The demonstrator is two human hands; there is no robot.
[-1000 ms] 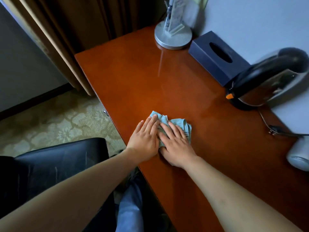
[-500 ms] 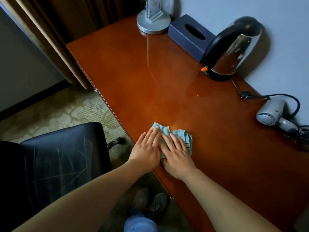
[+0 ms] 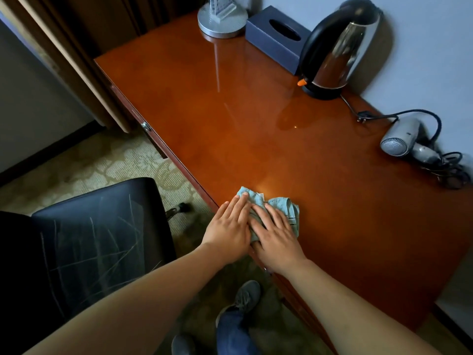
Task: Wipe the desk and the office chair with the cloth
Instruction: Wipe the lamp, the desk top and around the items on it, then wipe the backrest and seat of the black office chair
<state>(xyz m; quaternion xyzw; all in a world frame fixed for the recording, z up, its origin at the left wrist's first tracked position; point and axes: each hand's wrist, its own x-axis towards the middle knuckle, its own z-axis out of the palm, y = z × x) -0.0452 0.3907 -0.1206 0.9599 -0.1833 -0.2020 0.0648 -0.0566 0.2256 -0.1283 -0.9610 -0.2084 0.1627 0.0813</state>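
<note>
Pale blue-green cloth (image 3: 279, 208) lies crumpled at the near edge of the glossy reddish-brown surface (image 3: 256, 119), well apart from the kettle (image 3: 335, 47). The left hand (image 3: 227, 230) and right hand (image 3: 275, 237) lie flat side by side, fingers spread and pressing on the cloth, gripping nothing. The black office chair (image 3: 84, 239) stands left of the cloth, off the surface.

The room is dim; a soft glare patch glows on the glossy desk (image 3: 256, 129) just beyond the cloth (image 3: 284, 206). Edges bow from wide-angle distortion, corners darkening.
</note>
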